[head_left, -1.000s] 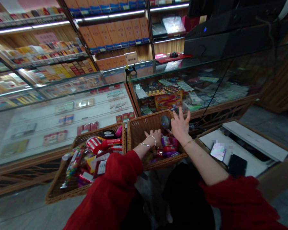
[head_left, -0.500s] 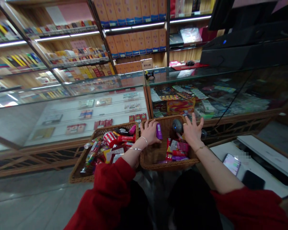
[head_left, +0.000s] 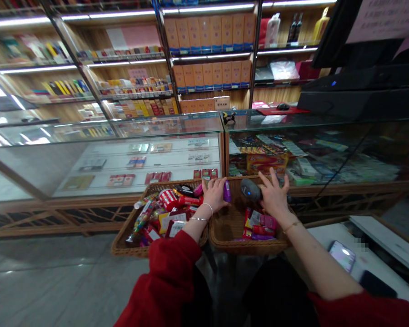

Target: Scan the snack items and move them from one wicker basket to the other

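Observation:
My left hand (head_left: 215,194) holds a small purple packet (head_left: 227,191) over the border between two wicker baskets. The left basket (head_left: 120,243) is full of mixed sweets, among them a red-and-white striped tub (head_left: 168,200). In the right basket (head_left: 221,230) lie a few red, pink and purple packets (head_left: 261,226) near the front. A dark grey scanner (head_left: 250,190) with a small blue light is beside my right hand (head_left: 274,193), whose fingers are spread at the basket's right side. Part of the scanner is hidden behind that hand.
Behind the baskets stands a glass display counter (head_left: 163,129). On the right, a white surface (head_left: 322,234) bears a lit phone (head_left: 341,255) and a dark flat object (head_left: 378,284). A black monitor (head_left: 337,36) stands at the upper right.
The view has shifted, so the baskets and shelves appear lower and further right. The purple packet is still in my left hand. The scanner has tilted and lies closer against my right hand.

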`<state>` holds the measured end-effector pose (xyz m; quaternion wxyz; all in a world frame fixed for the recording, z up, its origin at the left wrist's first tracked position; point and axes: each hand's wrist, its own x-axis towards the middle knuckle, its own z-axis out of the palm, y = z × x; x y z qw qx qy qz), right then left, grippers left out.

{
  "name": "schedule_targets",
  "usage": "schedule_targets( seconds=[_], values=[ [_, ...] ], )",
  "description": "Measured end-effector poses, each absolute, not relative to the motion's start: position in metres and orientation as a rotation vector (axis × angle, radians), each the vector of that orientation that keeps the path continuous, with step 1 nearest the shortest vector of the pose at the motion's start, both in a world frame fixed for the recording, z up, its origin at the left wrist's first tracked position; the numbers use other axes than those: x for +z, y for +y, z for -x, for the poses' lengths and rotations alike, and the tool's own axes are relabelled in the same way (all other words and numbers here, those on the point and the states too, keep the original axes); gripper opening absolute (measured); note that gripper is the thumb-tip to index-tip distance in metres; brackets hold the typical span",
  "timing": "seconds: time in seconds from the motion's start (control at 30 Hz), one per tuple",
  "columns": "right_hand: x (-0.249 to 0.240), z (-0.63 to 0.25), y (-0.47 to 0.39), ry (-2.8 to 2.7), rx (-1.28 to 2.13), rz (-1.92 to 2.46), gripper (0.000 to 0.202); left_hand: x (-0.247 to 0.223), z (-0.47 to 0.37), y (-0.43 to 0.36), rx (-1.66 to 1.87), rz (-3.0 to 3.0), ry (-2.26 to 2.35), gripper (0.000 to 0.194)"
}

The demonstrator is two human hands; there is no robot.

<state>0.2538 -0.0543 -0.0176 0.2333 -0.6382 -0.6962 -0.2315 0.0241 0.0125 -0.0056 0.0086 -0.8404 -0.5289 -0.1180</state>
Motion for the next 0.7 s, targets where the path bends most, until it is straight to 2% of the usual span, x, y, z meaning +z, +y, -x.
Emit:
schedule_targets(
  seconds=[0.3,0.7],
  values=[
    [-0.030,-0.231,-0.052,-1.951,-0.617,1.605,0.038,-0.008,-0.023,0.013,-0.368,2.620,-1.635,0.110],
    [-0.033,-0.233,-0.057,-1.951,-0.569,1.554,0.036,-0.012,-0.022,0.015,-0.487,2.617,-1.615,0.085]
  ],
)
